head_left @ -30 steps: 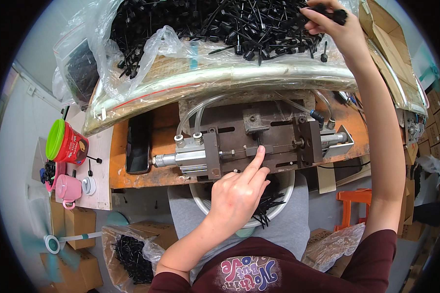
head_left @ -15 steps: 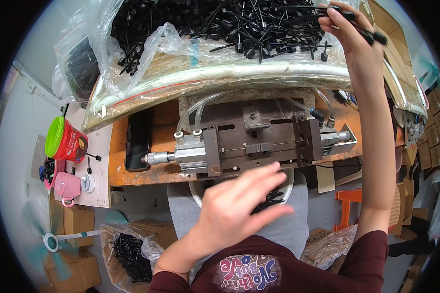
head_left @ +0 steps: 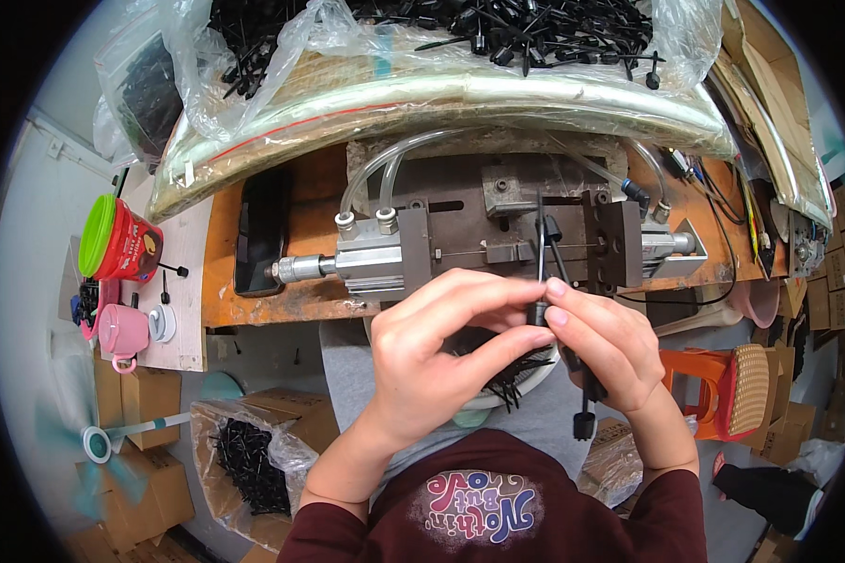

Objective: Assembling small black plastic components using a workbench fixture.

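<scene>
My left hand [head_left: 441,352] and my right hand [head_left: 610,342] meet in front of the metal clamping fixture [head_left: 460,225], fingertips almost touching. Between them stands a thin black pin with a thick ribbed head [head_left: 539,311], its shaft pointing away from me, pinched by my left thumb and fingers. My right hand is closed round several more black pins; one head [head_left: 583,426] sticks out below the palm and another [head_left: 551,228] beyond the fingers. Below my hands, a white bowl [head_left: 538,378] on my lap holds more black pins, partly hidden by my left hand.
Beyond the fixture, a plastic-lined tray [head_left: 441,94] is heaped with black pins. Clear air hoses [head_left: 390,178] arch over the wooden bench [head_left: 218,272]. A red tub [head_left: 131,246] and pink cup [head_left: 122,330] stand left. An orange stool [head_left: 709,380] and a plastic-lined box [head_left: 211,474] stand lower down.
My right hand has come down from the heap with several black pins, toward my body. My left hand has closed from spread fingers to a pinch on one pin.
</scene>
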The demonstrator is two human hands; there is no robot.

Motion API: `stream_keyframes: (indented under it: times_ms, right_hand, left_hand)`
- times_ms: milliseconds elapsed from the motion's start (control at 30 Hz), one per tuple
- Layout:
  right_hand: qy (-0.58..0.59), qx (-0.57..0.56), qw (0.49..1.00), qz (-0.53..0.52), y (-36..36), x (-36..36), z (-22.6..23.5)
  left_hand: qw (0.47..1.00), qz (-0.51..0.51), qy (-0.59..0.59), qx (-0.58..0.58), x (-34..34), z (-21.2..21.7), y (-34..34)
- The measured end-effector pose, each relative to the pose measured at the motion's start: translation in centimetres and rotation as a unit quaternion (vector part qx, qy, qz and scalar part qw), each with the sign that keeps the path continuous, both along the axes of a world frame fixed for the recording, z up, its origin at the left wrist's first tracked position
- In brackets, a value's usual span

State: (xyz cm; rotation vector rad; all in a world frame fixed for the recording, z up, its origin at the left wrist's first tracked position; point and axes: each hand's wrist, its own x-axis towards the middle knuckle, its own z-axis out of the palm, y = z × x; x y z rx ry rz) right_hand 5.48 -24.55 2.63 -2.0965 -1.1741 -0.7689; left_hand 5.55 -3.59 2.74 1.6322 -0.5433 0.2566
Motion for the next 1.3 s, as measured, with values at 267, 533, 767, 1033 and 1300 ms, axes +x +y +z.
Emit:
stream_keyframes:
  times_ms: [267, 533, 767, 1033, 1300]
  right_hand:
    - [0.245, 0.352, 0.9, -0.077, -1.4, -0.5, -0.8]
    - [0.43, 0.481, 0.762, -0.065, -2.4, -1.1, 0.1]
    - [0.503, 0.54, 0.675, -0.008, -2.1, -0.8, 0.0]
    - [0.581, 0.534, 0.61, 0.066, -1.2, -0.7, 0.0]
    - [0.335, 0.501, 0.792, -0.1, -2.3, 0.2, -0.2]
  left_hand:
    - [0.955, 0.077, -0.132, 0.254, -1.2, -2.5, -0.9]
    - [0.909, 0.103, -0.186, 0.358, 0.0, -3.4, -1.7]
    - [0.948, 0.061, -0.085, 0.301, -0.1, -2.2, -1.5]
    - [0.992, -0.087, 0.092, -0.002, -1.8, -0.1, 0.0]
    - [0.967, 0.059, -0.112, 0.219, -1.9, -2.3, -0.5]
